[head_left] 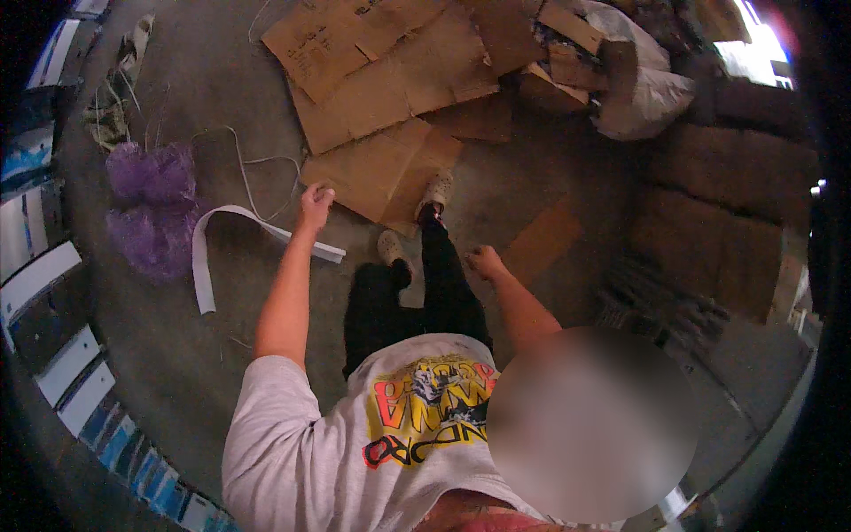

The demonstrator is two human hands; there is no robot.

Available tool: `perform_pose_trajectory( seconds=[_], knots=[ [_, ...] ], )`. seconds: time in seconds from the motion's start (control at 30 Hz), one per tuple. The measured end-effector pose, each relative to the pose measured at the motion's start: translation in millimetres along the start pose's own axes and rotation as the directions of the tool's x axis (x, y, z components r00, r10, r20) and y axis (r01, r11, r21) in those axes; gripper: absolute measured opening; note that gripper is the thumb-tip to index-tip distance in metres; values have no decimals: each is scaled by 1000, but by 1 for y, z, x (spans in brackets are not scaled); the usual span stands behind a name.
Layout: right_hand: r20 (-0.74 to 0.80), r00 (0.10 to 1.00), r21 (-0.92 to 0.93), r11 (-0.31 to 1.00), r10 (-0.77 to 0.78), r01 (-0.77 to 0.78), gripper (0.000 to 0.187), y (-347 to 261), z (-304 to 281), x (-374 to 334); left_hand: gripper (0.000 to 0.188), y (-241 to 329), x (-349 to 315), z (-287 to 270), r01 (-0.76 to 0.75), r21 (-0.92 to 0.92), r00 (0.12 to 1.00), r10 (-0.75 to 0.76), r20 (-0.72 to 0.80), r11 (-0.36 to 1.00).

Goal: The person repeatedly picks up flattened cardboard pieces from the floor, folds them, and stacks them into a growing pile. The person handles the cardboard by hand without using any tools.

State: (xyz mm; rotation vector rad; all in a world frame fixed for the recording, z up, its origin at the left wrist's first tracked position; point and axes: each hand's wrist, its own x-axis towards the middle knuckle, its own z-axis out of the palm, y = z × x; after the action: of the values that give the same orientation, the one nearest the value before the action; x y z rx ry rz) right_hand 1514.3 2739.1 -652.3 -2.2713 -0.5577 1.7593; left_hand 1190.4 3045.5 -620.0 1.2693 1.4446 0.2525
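The long flat white strap (232, 232) on the grey floor (177, 372) is pinched at one end by the left hand (314, 206), the right hand (485, 261) hangs empty and loosely open, and feet could be tangled in the strap's loop.

Large blurred patch (589, 424) lower right hides part of the shirt (355, 443) and whatever lies under it. Right hand (485, 262) small, fingers curled, can't tell if it holds anything. Left hand (314, 206) at the white strip (266, 230); grip or mere touch unclear. Strip's far end runs behind the left forearm. Stacked boxes (53, 293) along left rim cut off by the fisheye edge, dark. Sacks (727, 204) at right dim, outlines vague. Window (753, 44) upper right blown out. Cardboard (390, 80) cut by top edge. Purple heap (155, 208): material unclear.
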Motion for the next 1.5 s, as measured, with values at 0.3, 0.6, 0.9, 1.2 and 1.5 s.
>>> perform_pose_trajectory(
  seconds=[0.3,0.6,0.9,1.2,1.5],
  knots=[
    [62,991,357,925,116,-130,31,-162,-37,262,43,-67,75,123,321,-58,927,-301,225,945],
    [77,989,598,788,123,-145,35,-193,57,497,44,-152,359,133,-179,490,981,191,26,853],
    [-56,975,957,291,216,-9,37,-214,89,556,81,-88,638,105,-220,864,901,434,1,453],
    [30,986,660,744,-161,101,37,-208,123,536,81,-71,714,135,-539,803,683,691,239,255],
    [-352,936,682,686,2,255,43,-203,28,511,41,-58,710,73,-288,902,910,384,154,321]
  ],
)
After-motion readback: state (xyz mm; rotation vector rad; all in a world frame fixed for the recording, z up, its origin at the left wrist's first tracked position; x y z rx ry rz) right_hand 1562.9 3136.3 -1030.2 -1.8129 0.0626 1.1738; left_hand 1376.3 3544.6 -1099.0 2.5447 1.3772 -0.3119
